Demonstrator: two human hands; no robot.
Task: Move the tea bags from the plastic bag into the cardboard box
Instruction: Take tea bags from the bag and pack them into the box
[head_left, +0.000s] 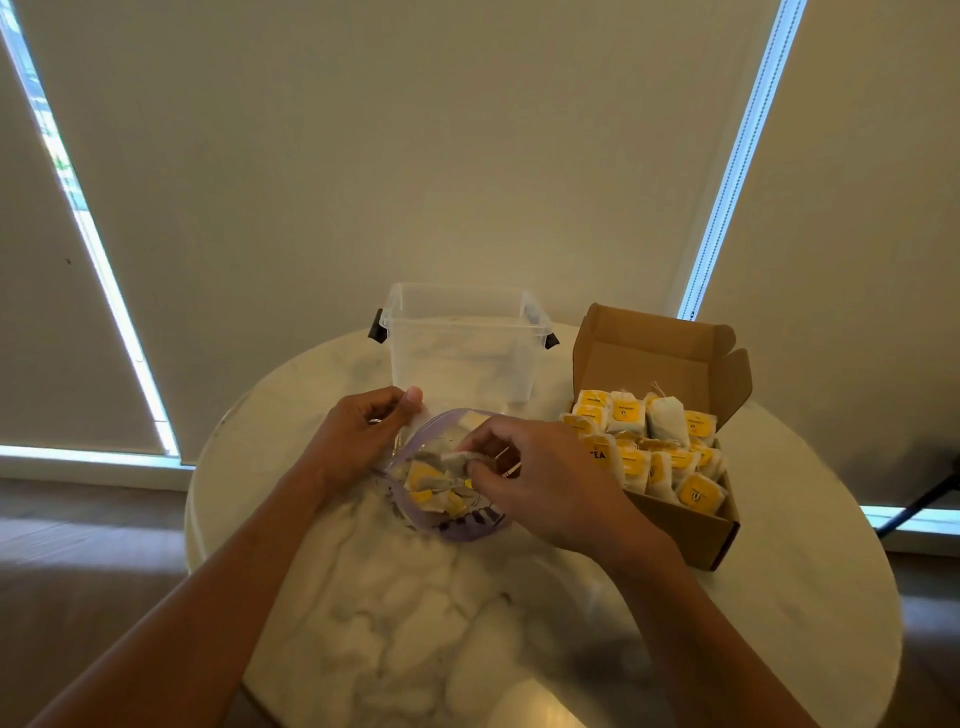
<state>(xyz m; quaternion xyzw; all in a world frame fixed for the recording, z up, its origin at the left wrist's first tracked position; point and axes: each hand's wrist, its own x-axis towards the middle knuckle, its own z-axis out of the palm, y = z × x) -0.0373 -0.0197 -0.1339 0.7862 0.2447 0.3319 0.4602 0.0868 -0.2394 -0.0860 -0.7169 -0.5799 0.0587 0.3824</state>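
Two hands meet at the centre of the frame: the left hand (358, 436) pinches the rim of the plastic bag (470, 526), holding its mouth open, while the right hand (545, 483) reaches in, fingers curled around one tea bag (457, 460). Several other tea bags (426, 480) lie inside the bag on the marble table (415, 597). Right of centre, the open cardboard box (691, 527) stands nearly full of yellow-labelled sachets (698, 491). Behind the bag sits a clear tub (462, 348).
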